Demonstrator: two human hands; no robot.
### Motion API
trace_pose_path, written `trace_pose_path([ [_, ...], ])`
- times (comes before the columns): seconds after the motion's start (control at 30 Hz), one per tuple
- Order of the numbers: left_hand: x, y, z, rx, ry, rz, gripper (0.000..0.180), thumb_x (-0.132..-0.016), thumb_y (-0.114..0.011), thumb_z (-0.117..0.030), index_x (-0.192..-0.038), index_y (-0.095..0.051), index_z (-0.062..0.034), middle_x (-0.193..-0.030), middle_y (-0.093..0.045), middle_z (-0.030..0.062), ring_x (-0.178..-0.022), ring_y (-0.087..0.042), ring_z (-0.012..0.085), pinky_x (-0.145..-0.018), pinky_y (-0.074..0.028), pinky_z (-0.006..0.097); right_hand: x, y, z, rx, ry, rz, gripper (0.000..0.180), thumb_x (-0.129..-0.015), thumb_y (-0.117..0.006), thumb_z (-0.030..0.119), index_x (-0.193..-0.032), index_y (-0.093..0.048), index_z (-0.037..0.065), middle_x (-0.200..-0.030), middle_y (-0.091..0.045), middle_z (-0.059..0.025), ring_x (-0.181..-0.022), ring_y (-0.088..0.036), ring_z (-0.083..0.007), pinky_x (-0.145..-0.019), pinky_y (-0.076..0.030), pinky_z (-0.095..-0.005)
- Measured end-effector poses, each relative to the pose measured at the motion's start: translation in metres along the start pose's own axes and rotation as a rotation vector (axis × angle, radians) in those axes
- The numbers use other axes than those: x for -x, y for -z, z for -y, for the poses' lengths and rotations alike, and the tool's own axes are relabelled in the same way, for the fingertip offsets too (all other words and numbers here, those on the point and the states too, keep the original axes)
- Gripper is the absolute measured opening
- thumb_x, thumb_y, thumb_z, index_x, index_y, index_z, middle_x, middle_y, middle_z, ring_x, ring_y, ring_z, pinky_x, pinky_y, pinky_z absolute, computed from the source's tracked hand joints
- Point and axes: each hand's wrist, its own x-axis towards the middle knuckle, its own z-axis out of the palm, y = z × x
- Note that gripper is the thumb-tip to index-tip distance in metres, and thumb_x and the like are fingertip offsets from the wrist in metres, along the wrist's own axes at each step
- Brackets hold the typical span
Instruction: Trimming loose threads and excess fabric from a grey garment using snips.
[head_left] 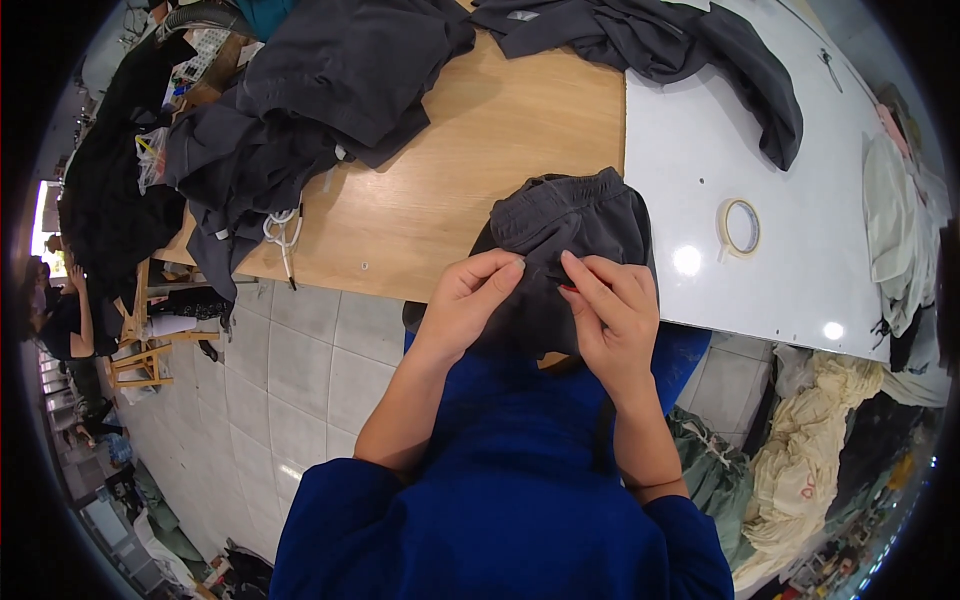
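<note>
A dark grey garment with a gathered waistband (545, 210) lies bunched at the table's near edge and hangs over it toward my lap. My left hand (468, 300) is closed in a pinch, thumb against forefinger, on the garment's cloth. Close beside it on the right, my right hand (615, 310) is closed too, its fingers bent and its fingertips over the same cloth. A small red bit (570, 289) shows by the right thumb; what it belongs to is hidden in the hand.
More dark grey garments (330, 80) are heaped at the far left, with white-handled scissors (283, 232) at the edge. Another dark garment (660, 40) lies far right. A tape roll (740, 228) sits on the white tabletop (690, 210). Cream cloth sacks (800, 450) stand lower right.
</note>
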Motion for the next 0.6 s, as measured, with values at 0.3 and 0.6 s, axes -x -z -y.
trace_pose_path([
  [0.3, 0.003, -0.004, -0.005, 0.048, 0.022, 0.08, 0.016, -0.091, -0.057, -0.011, -0.099, -0.064, 0.0007, -0.092, -0.062, -0.001, -0.084, -0.054, 0.0042, -0.078, -0.042, 0.018, 0.001, -0.002, 0.002, 0.001, 0.04, -0.054, 0.034, -0.064, -0.073, 0.003, -0.097, -0.071, 0.012, -0.088, -0.064, -0.0004, -0.073, -0.05, -0.0171, -0.065, -0.042, -0.0254],
  [0.6, 0.005, -0.012, -0.009, 0.057, 0.016, 0.02, 0.017, -0.091, -0.058, -0.013, -0.099, -0.065, 0.0007, -0.084, -0.058, -0.0051, -0.076, -0.049, 0.0007, -0.068, -0.039, 0.016, 0.004, -0.003, 0.0, 0.047, 0.075, -0.096, 0.027, -0.067, -0.071, 0.004, -0.092, -0.072, 0.014, -0.086, -0.065, 0.0016, -0.071, -0.048, -0.0161, -0.064, -0.041, -0.0249],
])
